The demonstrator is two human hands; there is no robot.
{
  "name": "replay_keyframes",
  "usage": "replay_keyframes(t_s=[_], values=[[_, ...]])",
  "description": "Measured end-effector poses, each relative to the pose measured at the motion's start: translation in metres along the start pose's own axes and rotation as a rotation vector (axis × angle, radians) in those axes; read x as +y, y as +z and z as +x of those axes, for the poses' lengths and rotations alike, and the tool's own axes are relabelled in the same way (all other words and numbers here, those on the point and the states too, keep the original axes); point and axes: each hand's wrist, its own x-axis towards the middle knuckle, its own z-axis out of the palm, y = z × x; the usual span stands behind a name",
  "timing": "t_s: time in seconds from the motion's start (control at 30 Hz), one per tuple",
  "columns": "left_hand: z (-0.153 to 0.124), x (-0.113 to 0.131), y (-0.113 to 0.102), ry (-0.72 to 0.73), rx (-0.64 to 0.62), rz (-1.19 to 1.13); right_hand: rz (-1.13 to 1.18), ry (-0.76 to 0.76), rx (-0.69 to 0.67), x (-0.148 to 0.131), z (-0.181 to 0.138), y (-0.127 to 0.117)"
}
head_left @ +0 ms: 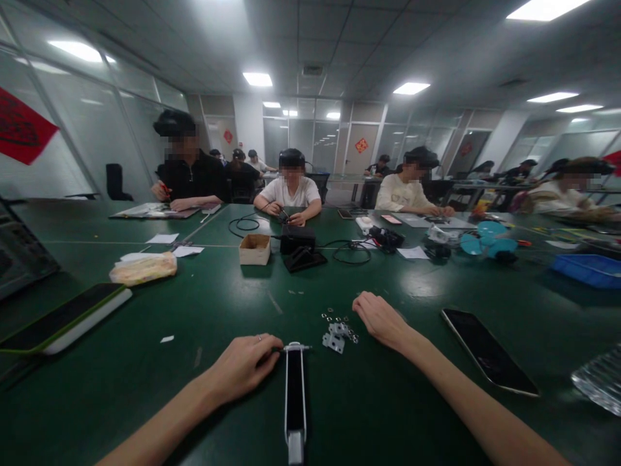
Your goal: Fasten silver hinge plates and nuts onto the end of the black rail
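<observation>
My left hand [245, 367] rests on the green table [145, 362] with its fingers curled against the top end of a long black and silver tool [295, 401] that lies lengthwise toward me. My right hand [381, 318] lies on the table with fingers bent down, right beside small silver metal brackets [336, 338] and several tiny washers [334, 317]. Whether either hand pinches anything is hidden.
A dark phone [488, 349] lies right of my right arm. A tablet in a green case [63, 320] lies at left, beyond it a plastic bag [143, 266]. A small cardboard box [255, 249] and black device with cables [301, 249] stand mid-table. Several people sit opposite. Blue tray [587, 268] at right.
</observation>
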Motion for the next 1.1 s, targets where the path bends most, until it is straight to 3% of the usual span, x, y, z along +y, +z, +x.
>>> replay_keyframes(t_s=[0.4, 1.1], values=[[0.000, -0.003, 0.001, 0.029, 0.012, -0.017, 0.148, -0.008, 0.000, -0.002, -0.001, 0.021], [0.000, 0.001, -0.002, 0.011, 0.004, -0.029, 0.261, 0.078, 0.006, -0.001, -0.002, 0.024]])
